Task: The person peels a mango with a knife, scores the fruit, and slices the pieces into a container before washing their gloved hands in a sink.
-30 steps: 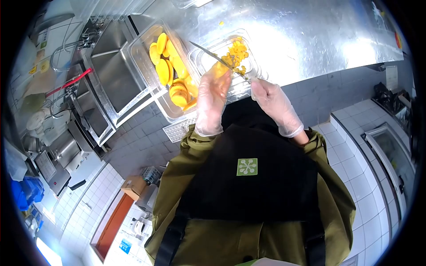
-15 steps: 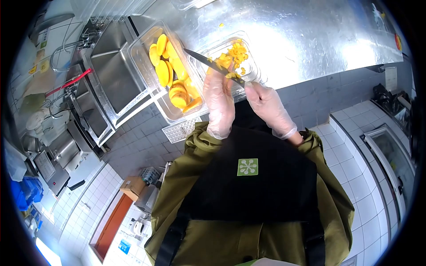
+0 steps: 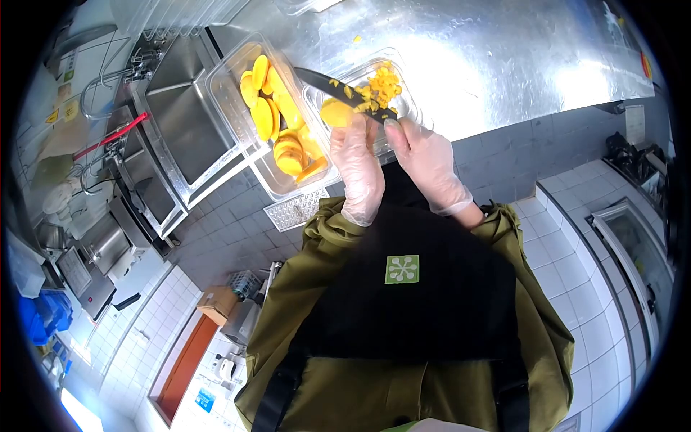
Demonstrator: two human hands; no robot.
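My gloved left hand (image 3: 360,167) has its fingers closed around a mango piece (image 3: 334,113), held up over the near side of a clear plastic container (image 3: 412,93). My gloved right hand (image 3: 430,162) grips a dark-bladed knife (image 3: 313,77); its handle is mostly hidden in the fingers. The blade crosses above the mango piece, pointing up and left, with yellow bits stuck to it. Diced mango (image 3: 384,85) lies in the container below. To the left, a larger clear container (image 3: 219,90) holds several peeled mango slices (image 3: 263,119).
Both containers stand near the front edge of a steel counter (image 3: 504,79). A stray mango bit (image 3: 357,39) lies farther back. Left of the counter are steel sinks (image 3: 183,122) with a red hose (image 3: 111,135). At the right stands a glass-fronted cabinet (image 3: 633,252).
The knife and both hands have risen slightly. The blade has lifted and turned, and the mango piece in my left hand shows more fully now.
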